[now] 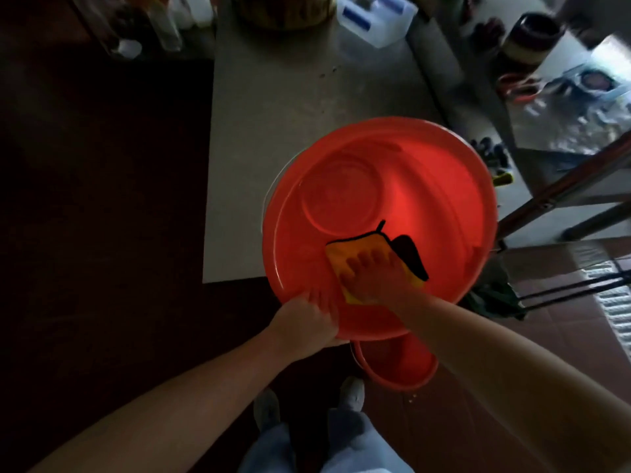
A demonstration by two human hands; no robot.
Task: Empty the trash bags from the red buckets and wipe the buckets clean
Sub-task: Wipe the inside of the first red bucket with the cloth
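Note:
A large red bucket point(426, 186) fills the middle of the view, held up in front of me with its empty inside facing me. My left hand point(309, 320) grips its near rim, thumb inside. My right hand point(372, 278) reaches into the bucket and presses a yellow cloth with black edging point(341, 256) flat against the near inner wall, fingers spread. A second, smaller red bucket point(399, 365) stands on the floor just below the big one, partly hidden by it and by my right forearm.
A pale grey tiled strip of floor point(273, 107) runs ahead. Bottles and white jugs point(372, 18) stand at its far end. To the right are metal frame legs point(563, 199), a dark pot point(532, 35) and clutter. My shoes point(351, 394) show below.

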